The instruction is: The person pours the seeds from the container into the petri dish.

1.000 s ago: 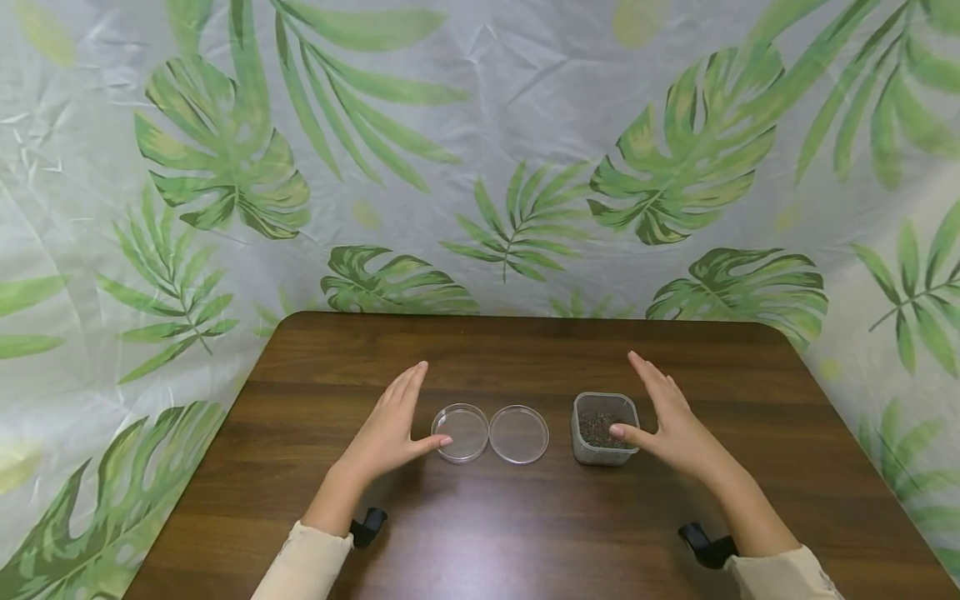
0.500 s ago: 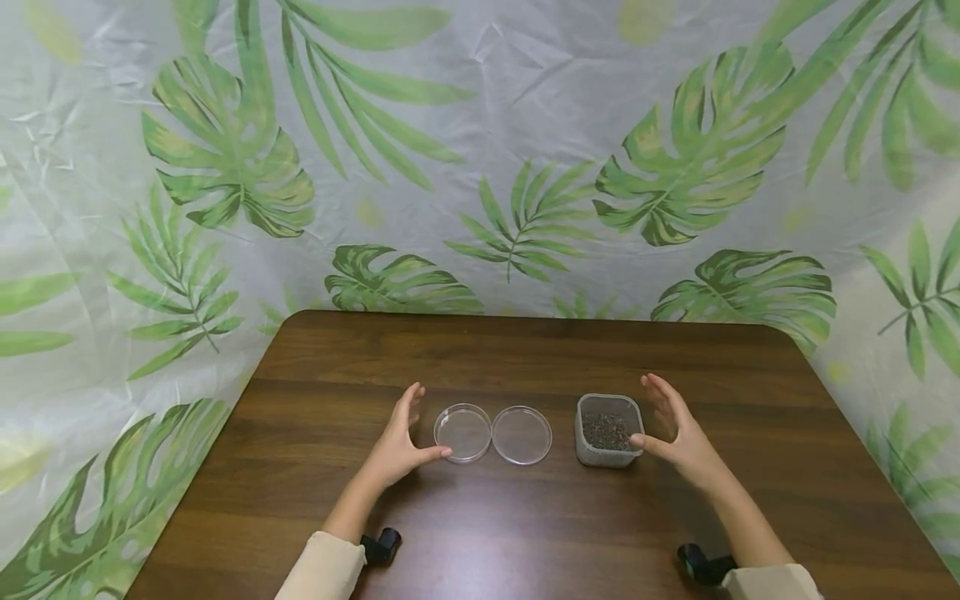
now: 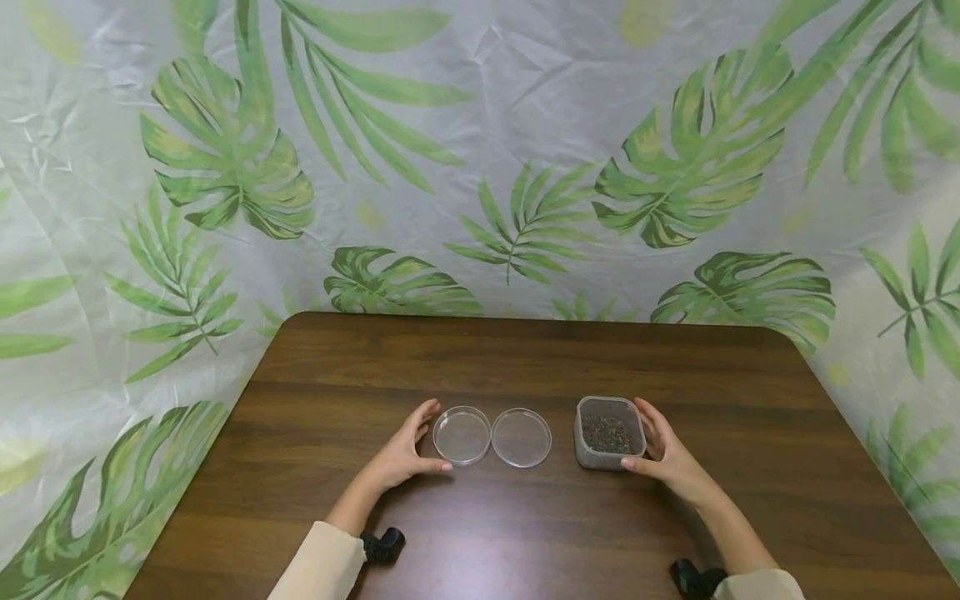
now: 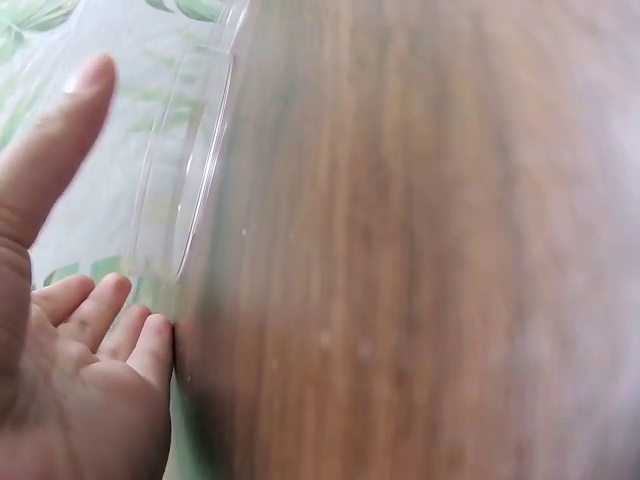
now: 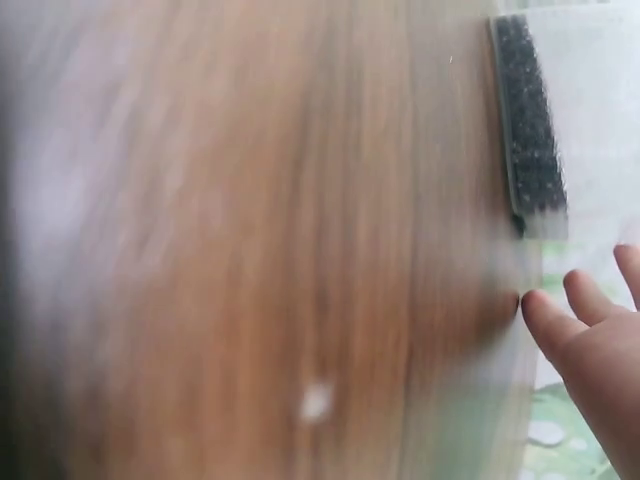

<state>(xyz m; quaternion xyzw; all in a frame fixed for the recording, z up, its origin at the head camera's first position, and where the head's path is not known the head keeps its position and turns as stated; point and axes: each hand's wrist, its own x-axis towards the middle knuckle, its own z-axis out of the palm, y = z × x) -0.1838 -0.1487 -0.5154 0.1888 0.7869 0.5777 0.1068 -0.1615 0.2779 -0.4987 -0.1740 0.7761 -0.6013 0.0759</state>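
Observation:
Two clear round petri dish halves lie side by side on the table, a left one (image 3: pixel 462 436) and a right one (image 3: pixel 521 437). To their right stands a clear square plastic tub (image 3: pixel 595 459) with dark, soil-like grains (image 3: pixel 606 433) inside. My left hand (image 3: pixel 402 458) curves beside the left dish half, thumb in front and fingers behind. In the left wrist view a gap shows between those fingers and the dish (image 4: pixel 190 170). My right hand (image 3: pixel 671 462) is spread at the tub's right side, its thumb at the front corner. The right wrist view shows its fingertips apart from the tub (image 5: pixel 535 120).
The brown wooden table (image 3: pixel 510 358) has rounded far corners. Behind it hangs a pale cloth (image 3: pixel 525 100) printed with green leaves. Black wrist devices, one on the left wrist (image 3: pixel 384 546) and one on the right (image 3: pixel 693 579), sit low over the table.
Both hands have come down closer to the table. My left fingers have bent more beside the dish half, and my right hand has drawn in to the tub's right side.

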